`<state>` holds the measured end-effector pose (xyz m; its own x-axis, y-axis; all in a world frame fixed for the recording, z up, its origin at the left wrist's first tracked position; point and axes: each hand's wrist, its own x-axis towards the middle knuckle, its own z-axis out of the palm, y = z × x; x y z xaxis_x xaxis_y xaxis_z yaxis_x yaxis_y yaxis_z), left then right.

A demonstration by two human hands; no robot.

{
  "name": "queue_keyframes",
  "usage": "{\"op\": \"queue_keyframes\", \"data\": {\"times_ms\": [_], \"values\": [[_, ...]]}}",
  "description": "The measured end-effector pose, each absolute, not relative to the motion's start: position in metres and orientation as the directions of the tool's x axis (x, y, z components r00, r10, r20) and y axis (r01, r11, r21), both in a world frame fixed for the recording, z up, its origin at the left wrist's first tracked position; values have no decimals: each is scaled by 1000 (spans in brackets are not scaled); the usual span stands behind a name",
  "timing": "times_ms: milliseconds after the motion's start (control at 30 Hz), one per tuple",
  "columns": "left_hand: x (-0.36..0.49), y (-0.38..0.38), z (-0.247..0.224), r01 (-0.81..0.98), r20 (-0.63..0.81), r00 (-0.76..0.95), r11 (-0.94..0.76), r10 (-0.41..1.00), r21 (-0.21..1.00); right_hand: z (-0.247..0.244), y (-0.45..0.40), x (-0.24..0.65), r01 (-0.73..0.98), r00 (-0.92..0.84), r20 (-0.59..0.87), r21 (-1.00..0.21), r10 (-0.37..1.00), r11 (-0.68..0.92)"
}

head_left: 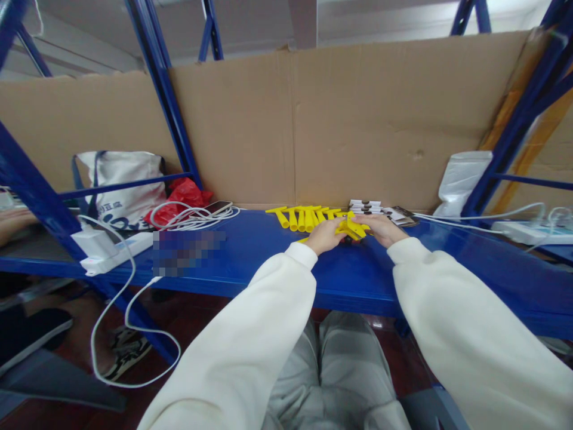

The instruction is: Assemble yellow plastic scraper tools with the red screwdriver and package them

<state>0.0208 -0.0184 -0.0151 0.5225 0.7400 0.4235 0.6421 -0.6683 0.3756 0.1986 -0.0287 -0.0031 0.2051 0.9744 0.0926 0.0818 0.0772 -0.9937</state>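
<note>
Yellow plastic piece held between two hands above a blue metal shelf

A yellow plastic piece [352,227], broad and irregular in outline, is held above the blue shelf surface [259,245], near its front and in front of the seated person's lap. Its left side is gripped by the left hand [326,235], and its right side is held by the fingers of the right hand [384,230]. Both hands are closed on the piece, though the exact finger positions are partly hidden. A small dark object is glimpsed just beneath it, too unclear to be named

Just beyond the left hand, yellow T-shaped tubes [308,219] are laid side by side in a row. Behind the right hand, white packets [364,206] are stacked beside a dark flat packet [403,215]. Farther right, a white pouch [463,179] is stood against the cardboard panel [233,131], and a power strip [532,232] is set near the blue upright

To the left, a coiled white cable [197,216] is gathered in front of a red plastic bag [188,194], beside a white tote bag [125,179]. A charger [95,242] is plugged in at the shelf's left end. At the far left edge, another person's forearm [13,224] is partly seen
</note>
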Motion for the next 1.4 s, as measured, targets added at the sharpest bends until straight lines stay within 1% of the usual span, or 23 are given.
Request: {"op": "queue_keyframes", "data": {"times_ms": [133,300,433,533,800,967,1100,1167,1233,1300,1333,1400], "values": [[21,-19,-14,652,414,525,-664,744,366,-2,-31,194,56,182,92,-995,979,83],[22,-20,-14,647,415,525,-665,743,372,-2,-32,191,73,204,105,-993,973,92],[23,-20,-15,645,420,523,-667,741,374,-3,-31,192,142,235,145,-983,961,113],[23,-20,-14,638,422,527,-672,737,376,-5,-29,193,214,246,213,-963,946,162],[21,-21,-15,623,423,530,-676,735,394,-8,-28,192,358,234,315,-907,920,219],[21,-18,-15,591,445,568,-720,692,364,-8,-28,191,360,272,346,-902,898,239],[21,-16,-15,586,446,555,-711,702,389,-9,-24,195,328,285,339,-913,896,241],[21,-16,-15,586,451,538,-701,712,406,-9,-20,202,338,307,351,-909,885,243],[20,-16,-14,586,459,523,-694,718,418,-9,-16,213,395,329,365,-891,871,224],[20,-16,-14,591,461,514,-688,723,421,-11,-12,228,510,347,391,-841,852,179],[20,-17,-13,594,461,511,-686,725,421,-12,-10,235,585,361,412,-799,837,141],[19,-18,-12,602,457,506,-679,731,420,-15,-8,251,734,367,487,-675,793,74]]}}
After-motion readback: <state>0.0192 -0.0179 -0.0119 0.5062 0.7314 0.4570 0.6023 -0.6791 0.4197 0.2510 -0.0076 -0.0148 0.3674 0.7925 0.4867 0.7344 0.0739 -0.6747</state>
